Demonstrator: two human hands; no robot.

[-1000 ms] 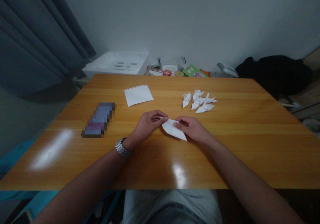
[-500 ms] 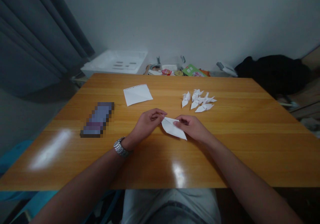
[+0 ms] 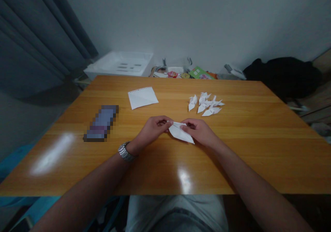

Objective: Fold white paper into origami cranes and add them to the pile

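A folded piece of white paper [image 3: 179, 132], long and pointed towards the lower right, is held between both hands just above the table. My left hand [image 3: 157, 125], with a metal watch at the wrist, pinches its upper left corner between thumb and fingers. On the right side, my right hand [image 3: 198, 130] grips the paper, thumb on top and fingers behind it. Beyond my right hand lie several white origami cranes [image 3: 205, 104] in a cluster. A flat white sheet [image 3: 143, 98] with a perforated edge rests farther back on the left.
The wooden table [image 3: 245, 135] spans the view. A blurred-out phone-like object [image 3: 101, 123] lies on its left side. Behind the far edge stand a white plastic bin [image 3: 124, 63] and a green booklet [image 3: 200, 73]. A black cloth heap [image 3: 281, 73] is at the back right.
My left hand has shifted slightly down and right, its thumb now lying farther over the paper's upper left corner. My right hand keeps its grip almost unmoved.
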